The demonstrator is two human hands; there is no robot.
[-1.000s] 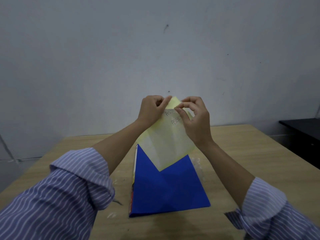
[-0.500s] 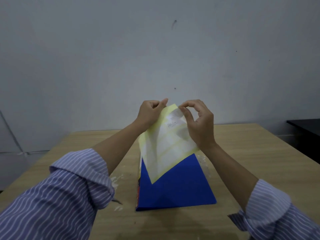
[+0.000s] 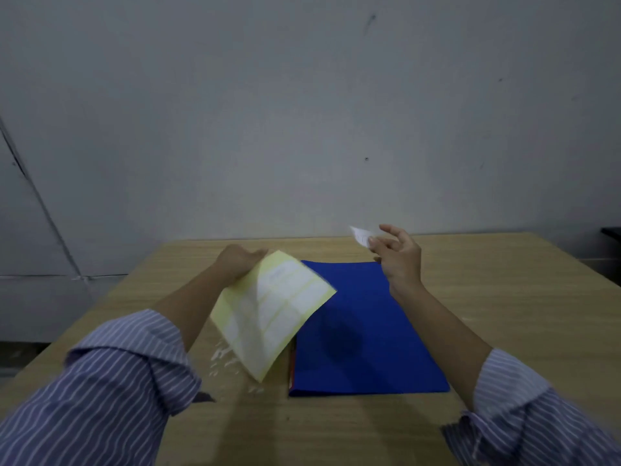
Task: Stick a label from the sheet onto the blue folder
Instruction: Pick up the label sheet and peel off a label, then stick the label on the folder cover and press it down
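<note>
The blue folder (image 3: pixel 361 327) lies flat on the wooden table (image 3: pixel 504 297), in front of me and slightly right. My left hand (image 3: pixel 240 260) grips the top edge of the yellow label sheet (image 3: pixel 272 311), which hangs tilted over the folder's left edge. My right hand (image 3: pixel 398 255) is raised above the folder's far right corner. It pinches a small white label (image 3: pixel 361 235) between thumb and fingertips, with the other fingers spread.
White paper scraps (image 3: pixel 223 359) lie on the table left of the folder, under the sheet. A grey wall stands just behind the table's far edge. A dark piece of furniture (image 3: pixel 611 232) shows at the far right.
My hands have parted. The right hand pulled a white label off the sheet and moved right. The left hand lowered the sheet to the left, uncovering most of the folder.
</note>
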